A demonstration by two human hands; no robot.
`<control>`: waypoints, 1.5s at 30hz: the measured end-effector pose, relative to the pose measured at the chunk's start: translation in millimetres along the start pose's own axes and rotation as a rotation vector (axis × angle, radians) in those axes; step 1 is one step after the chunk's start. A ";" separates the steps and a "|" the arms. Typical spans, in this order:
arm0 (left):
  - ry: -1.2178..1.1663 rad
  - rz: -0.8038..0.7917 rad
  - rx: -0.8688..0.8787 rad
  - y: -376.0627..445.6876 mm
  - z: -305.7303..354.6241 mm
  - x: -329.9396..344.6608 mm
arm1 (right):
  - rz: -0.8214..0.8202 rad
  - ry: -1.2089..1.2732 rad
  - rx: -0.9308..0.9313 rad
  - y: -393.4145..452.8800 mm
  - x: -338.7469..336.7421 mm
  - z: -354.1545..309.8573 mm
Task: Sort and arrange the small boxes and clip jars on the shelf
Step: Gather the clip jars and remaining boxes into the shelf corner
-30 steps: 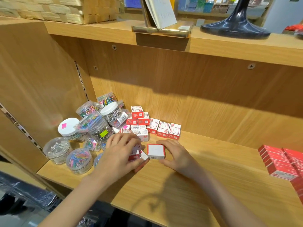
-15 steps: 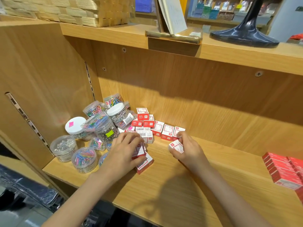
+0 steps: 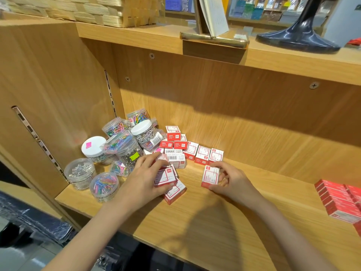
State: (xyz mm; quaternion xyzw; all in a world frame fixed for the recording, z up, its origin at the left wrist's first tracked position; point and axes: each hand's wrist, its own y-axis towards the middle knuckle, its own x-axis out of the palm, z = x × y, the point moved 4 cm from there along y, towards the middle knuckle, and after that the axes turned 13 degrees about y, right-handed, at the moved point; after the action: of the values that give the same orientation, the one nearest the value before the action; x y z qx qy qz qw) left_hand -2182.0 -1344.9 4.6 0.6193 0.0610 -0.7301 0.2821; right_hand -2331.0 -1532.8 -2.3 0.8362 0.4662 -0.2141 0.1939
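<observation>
On the shelf (image 3: 224, 222), head view only: right hand (image 3: 232, 180) pinches one red-white box (image 3: 210, 176) by its sides, tilted up near mid-shelf, just in front of the back row. Left hand (image 3: 142, 180) curls over another box (image 3: 163, 178) stacked on a third box (image 3: 174, 192); thumb under, fingers on top, so it is holding it.

Progress, my read: early to mid. A short row of boxes (image 3: 203, 155) stands side by side toward the back wall, looks roughly aligned. Behind and left of it a loose pile of boxes (image 3: 173, 145), some on end, some barcode-up, not sorted. Jars (image 3: 125, 145) crowd the left back corner, several tipped or leaning on each other; two jars (image 3: 91, 178) stand upright near the left front edge. Jars need uprighting and grouping; pile and the boxes in hand need rowing.

Labels: barcodes visible on box tops and on one jar sticker; pink and yellow tags on lids. Print too small to read, brand not legible. Red packs (image 3: 340, 200) at right edge, separate.
</observation>
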 end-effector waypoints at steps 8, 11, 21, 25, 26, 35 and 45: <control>-0.032 -0.044 -0.013 0.0 2.2 -2.9 | 0.247 -0.061 -0.043 30.9 -18.5 2.7; -0.100 -0.034 -0.031 -3.6 -3.0 -3.8 | 0.260 -0.197 -0.058 29.5 -15.4 3.5; -0.086 0.075 -0.075 -21.2 -20.2 -1.7 | -0.048 0.215 -0.036 30.2 69.1 -49.2; -0.152 0.080 -0.124 -23.3 -23.0 1.6 | 0.036 0.171 0.091 45.2 81.8 -58.6; -0.160 0.076 -0.141 -23.8 -24.0 2.2 | 0.045 0.127 0.088 47.5 84.2 -62.7; -0.216 0.068 -0.090 -24.9 -17.9 -5.0 | 0.143 0.414 0.250 50.4 65.4 -66.5; -0.231 -0.032 0.276 3.6 24.4 8.7 | 0.161 -0.321 0.237 -22.7 -8.6 -19.5</control>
State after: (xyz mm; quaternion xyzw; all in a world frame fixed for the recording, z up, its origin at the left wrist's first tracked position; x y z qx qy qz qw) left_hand -2202.1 -1361.6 2.9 0.5630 -0.0627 -0.8024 0.1881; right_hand -2351.2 -1517.4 15.8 0.8428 0.3326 -0.3819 0.1824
